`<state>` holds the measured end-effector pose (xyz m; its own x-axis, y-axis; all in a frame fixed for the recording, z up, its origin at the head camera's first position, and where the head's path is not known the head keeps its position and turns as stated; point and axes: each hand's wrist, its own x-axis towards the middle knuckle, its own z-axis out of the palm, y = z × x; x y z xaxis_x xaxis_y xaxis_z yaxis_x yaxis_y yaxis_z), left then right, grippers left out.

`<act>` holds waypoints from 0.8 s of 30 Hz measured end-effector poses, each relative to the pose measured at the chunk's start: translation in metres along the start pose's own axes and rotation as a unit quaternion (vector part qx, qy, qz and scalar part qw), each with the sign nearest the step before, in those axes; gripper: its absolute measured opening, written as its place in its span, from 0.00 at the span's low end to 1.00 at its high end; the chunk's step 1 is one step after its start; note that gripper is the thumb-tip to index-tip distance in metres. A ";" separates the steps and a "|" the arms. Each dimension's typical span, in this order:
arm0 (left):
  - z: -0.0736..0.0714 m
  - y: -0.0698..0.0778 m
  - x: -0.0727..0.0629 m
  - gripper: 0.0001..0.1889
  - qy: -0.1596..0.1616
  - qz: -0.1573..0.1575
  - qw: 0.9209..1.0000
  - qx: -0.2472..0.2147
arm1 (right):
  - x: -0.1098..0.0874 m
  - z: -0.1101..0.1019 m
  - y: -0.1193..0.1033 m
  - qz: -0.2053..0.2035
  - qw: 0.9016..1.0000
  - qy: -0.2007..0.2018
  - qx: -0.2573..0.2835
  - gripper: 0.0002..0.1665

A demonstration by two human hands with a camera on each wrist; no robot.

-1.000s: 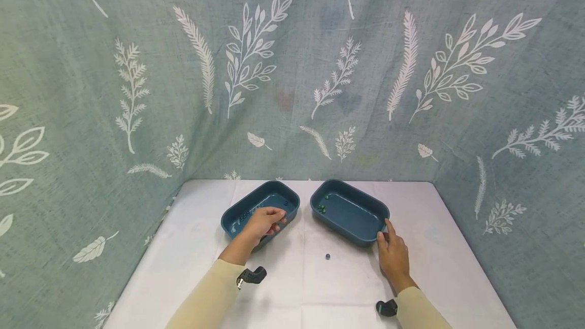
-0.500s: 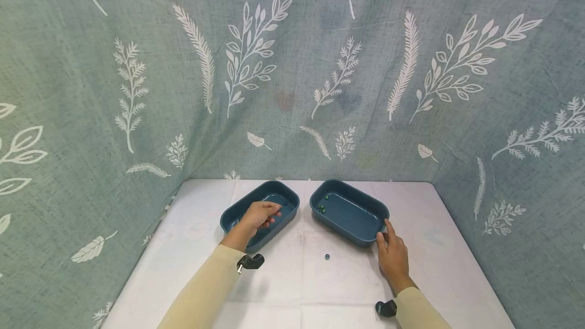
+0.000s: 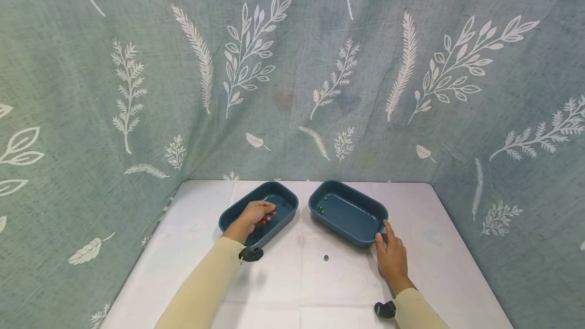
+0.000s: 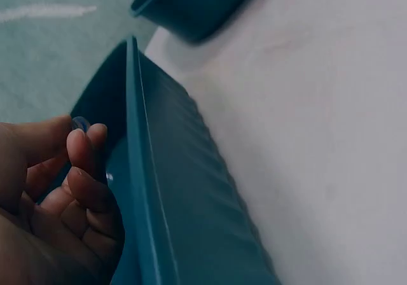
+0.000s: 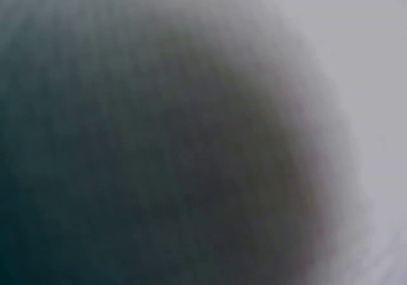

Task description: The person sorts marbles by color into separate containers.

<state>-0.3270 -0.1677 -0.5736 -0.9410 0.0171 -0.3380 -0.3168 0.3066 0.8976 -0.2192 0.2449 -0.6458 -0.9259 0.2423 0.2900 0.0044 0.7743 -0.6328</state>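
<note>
Over the left blue tray my left hand has its thumb and fingertips together. The left wrist view shows it pinching a small clear bluish marble beside the tray's wall. My right hand rests at the near right corner of the right blue tray, with its thumb and index finger touching there. Several green marbles lie in that tray's left end. One dark blue marble shows at the far end of the left tray. The right wrist view is a dark blur.
A single dark marble lies on the white tablecloth, in front of the gap between the trays. A grey-green leaf-patterned cloth walls off the back and both sides.
My left hand has shifted left and slightly back over the left tray, fingertips still together. My right hand stays at the right tray's corner.
</note>
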 end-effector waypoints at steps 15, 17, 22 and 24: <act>-0.003 -0.017 0.020 0.13 0.021 -0.063 0.997 -0.045 | 0.001 0.001 -0.001 0.008 1.000 -0.008 0.003 0.34; -0.003 -0.018 0.021 0.12 0.022 -0.068 0.996 -0.047 | 0.002 0.000 -0.001 0.013 1.000 -0.011 -0.001 0.34; -0.003 -0.017 0.020 0.11 0.021 -0.064 0.997 -0.043 | 0.003 0.000 0.000 0.021 1.000 -0.016 -0.002 0.34; -0.003 -0.018 0.019 0.10 0.022 -0.062 0.997 -0.038 | 0.003 0.000 0.001 0.021 1.000 -0.017 0.003 0.34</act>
<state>-0.3396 -0.1754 -0.5950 -0.8981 -0.0582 -0.4360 -0.4370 0.2307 0.8694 -0.2220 0.2459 -0.6456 -0.9371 0.2545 0.2390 0.0412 0.7604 -0.6482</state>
